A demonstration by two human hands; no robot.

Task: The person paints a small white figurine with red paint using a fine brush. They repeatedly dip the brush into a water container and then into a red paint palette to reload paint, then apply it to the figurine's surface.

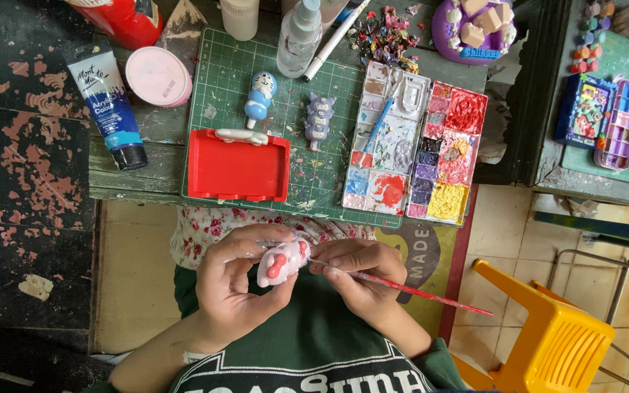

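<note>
Head view, looking down: left hand [231, 280] curled shut around a small pink-and-white cat figurine [283, 262] with a red bow, held over the lap just clear of the near edge of the green cutting mat [220, 80]; right hand [362, 280] pinched closed on a red-handled paintbrush [409, 290], its tip touching the figurine and its handle angling out toward the yellow plastic stool [547, 335]. On the mat, a red tray [238, 171] sits at the near edge, a blue figurine [260, 94] and a grey figurine [319, 120] lie behind it, and the paint palette [416, 142] overhangs the mat's right side, leaving open room only between mat edge and hands.
</note>
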